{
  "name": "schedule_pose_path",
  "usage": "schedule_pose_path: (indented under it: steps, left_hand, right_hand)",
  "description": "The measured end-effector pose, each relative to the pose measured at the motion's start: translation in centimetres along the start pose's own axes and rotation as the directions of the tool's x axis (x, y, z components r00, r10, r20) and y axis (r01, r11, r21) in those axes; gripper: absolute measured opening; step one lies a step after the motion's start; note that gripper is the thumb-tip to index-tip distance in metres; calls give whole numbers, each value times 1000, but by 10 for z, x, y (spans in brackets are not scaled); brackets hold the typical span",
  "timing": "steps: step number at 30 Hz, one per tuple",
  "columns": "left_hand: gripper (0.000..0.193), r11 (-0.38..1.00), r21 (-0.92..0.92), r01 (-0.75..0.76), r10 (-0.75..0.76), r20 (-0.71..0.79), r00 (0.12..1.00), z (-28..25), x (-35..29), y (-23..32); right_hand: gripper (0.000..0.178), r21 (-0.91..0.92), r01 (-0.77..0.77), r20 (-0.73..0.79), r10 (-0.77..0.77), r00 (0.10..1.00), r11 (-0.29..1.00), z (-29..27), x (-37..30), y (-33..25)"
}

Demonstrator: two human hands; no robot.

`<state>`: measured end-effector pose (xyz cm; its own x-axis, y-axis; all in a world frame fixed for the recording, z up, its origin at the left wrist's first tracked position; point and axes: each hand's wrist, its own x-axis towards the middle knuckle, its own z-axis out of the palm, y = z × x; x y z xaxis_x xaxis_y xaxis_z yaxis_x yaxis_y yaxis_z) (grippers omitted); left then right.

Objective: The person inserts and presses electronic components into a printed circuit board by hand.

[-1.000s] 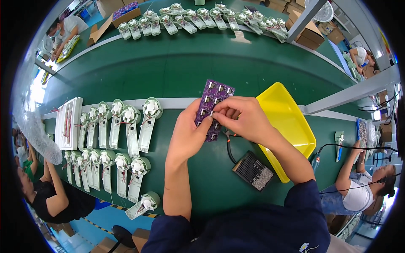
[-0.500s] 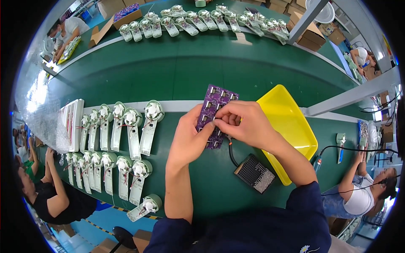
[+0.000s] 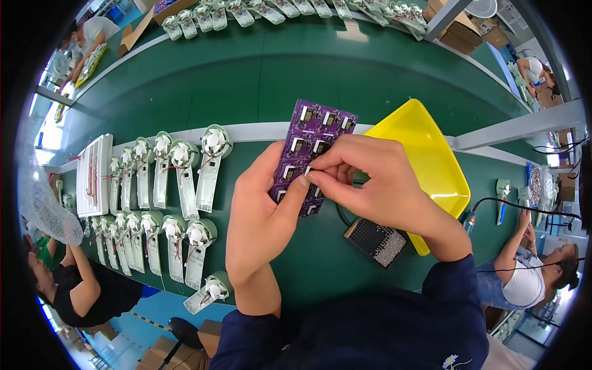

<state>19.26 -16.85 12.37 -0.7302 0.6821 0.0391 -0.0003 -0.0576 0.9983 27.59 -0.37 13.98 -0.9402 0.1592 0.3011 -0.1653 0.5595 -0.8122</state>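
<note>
Green worktop [image 3: 320, 259] spreads below the purple circuit panel [image 3: 302, 148], held left of the yellow tray [image 3: 425, 148], long axis pointing away from the person, left hand [image 3: 262, 209] clasping the edge farther from the tray, right hand [image 3: 376, 179], nearer it, fingertips pinched mid-panel, any part between them indistinct.

Bare forearms [image 3: 258, 295], angled inward.
Bare left hand [image 3: 259, 213]: thumb extended; bare right hand [image 3: 376, 179]: thumb and forefinger pinched, remaining fingers curled.

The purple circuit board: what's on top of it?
Small white and dark rectangular parts show on the purple circuit board. The left hand covers some of its lower left, the right hand some of its lower right; whatever they cover can't be seen.
</note>
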Motion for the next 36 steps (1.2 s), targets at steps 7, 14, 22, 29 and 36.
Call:
schedule_pose_path:
  steps: [7,14,22,29,36]
  left_hand:
    - [31,1000,16,-20,20,-40,999,6,-11,11]
    - [34,1000,2,-14,14,-26,1000,4,-19,21]
    - [34,1000,12,-28,28,-13,1000,5,-22,22]
    - [34,998,13,-59,59,-29,998,6,-21,22]
    - [35,1000,7,-16,15,30,999,0,-21,25]
  right_hand:
    - [13,-22,33,4,-33,999,999,-3,-6,-13]
    - [14,-21,115,-16,-115,993,993,-6,-10,-17]
    - [14,-19,74,-5,-74,997,997,-8,-12,-21]
    - [14,-30,118,-18,-119,993,993,-6,-13,-21]
    - [14,13,111,-11,-111,994,994,-8,-10,-22]
